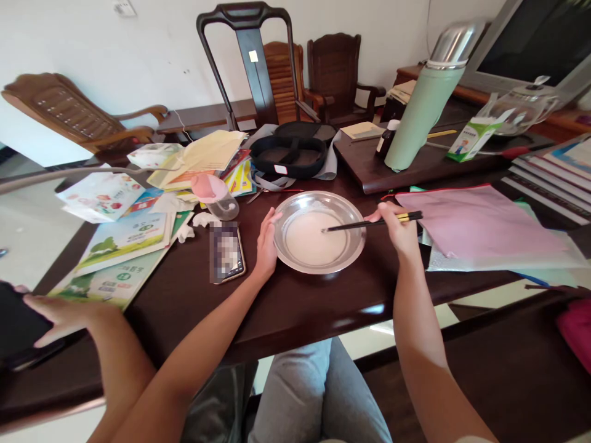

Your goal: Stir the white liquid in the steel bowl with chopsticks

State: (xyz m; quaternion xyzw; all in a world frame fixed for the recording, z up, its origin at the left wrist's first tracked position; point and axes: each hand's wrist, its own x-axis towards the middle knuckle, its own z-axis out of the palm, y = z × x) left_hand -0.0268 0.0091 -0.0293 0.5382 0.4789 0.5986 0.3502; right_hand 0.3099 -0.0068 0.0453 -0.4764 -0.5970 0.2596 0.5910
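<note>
A shallow round metal bowl (319,267) stands on the dark wooden table, with a milky white liquid (307,237) in its bottom. My left hand (266,243) holds the bowl's left side, fingers along the outer wall and rim. In my right hand (398,224) is a pair of black chopsticks (355,225) with gold-marked ends, gripped on the bowl's right side. The chopsticks slant across the rim, tips in the liquid. To the left of my left hand lies a phone (236,261), its screen partly blurred out.
Another person's hand (58,317) holds a dark device (18,323) at far left. Booklets (124,240), a pink-lidded cup (215,194) and a black case (289,157) surround the bowl. Right are a pink folder (466,218), a tall green thermos (420,114) and stacked books (554,178).
</note>
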